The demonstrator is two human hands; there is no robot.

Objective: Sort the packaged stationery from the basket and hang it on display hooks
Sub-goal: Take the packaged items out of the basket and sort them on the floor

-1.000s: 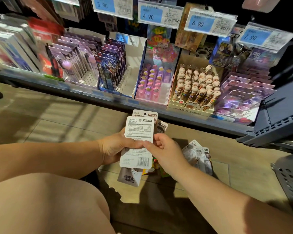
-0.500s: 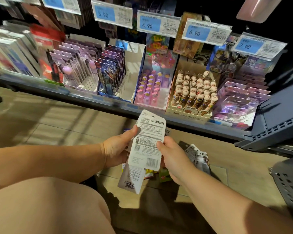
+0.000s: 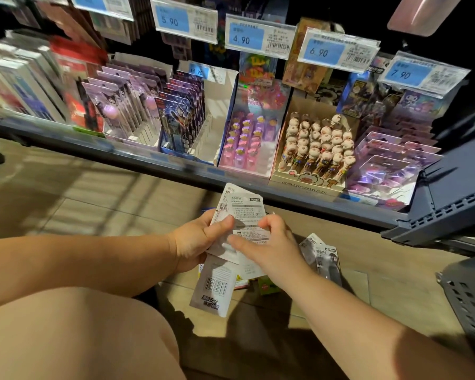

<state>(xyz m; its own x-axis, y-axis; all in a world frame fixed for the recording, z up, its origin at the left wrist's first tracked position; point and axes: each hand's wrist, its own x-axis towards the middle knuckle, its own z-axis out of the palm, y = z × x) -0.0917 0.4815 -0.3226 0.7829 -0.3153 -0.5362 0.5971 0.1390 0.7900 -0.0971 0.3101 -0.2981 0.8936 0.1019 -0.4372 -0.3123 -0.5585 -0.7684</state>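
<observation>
My left hand (image 3: 196,239) grips a fanned stack of white stationery packs (image 3: 244,209), backs facing me, thumb pressed on the front pack. A silver pack (image 3: 213,289) with a barcode hangs below the stack. My right hand (image 3: 269,242) pinches the top pack from the right, fingers curled over its lower half. More packs (image 3: 324,256) lie on the floor to the right of my hands. The grey basket (image 3: 469,300) shows at the right edge. Display hooks are hidden behind the price tags.
A low shelf (image 3: 148,157) holds boxes of purple carded pens (image 3: 126,111), pink erasers (image 3: 247,138) and figure-topped pens (image 3: 318,149). Blue price tags (image 3: 261,37) hang above. A dark shelf panel (image 3: 455,193) juts out at right. My knee (image 3: 66,333) fills the lower left.
The camera has dipped closer to the shelf. My right hand has moved from the pack's right edge onto its front, and the top pack has slid down into the stack.
</observation>
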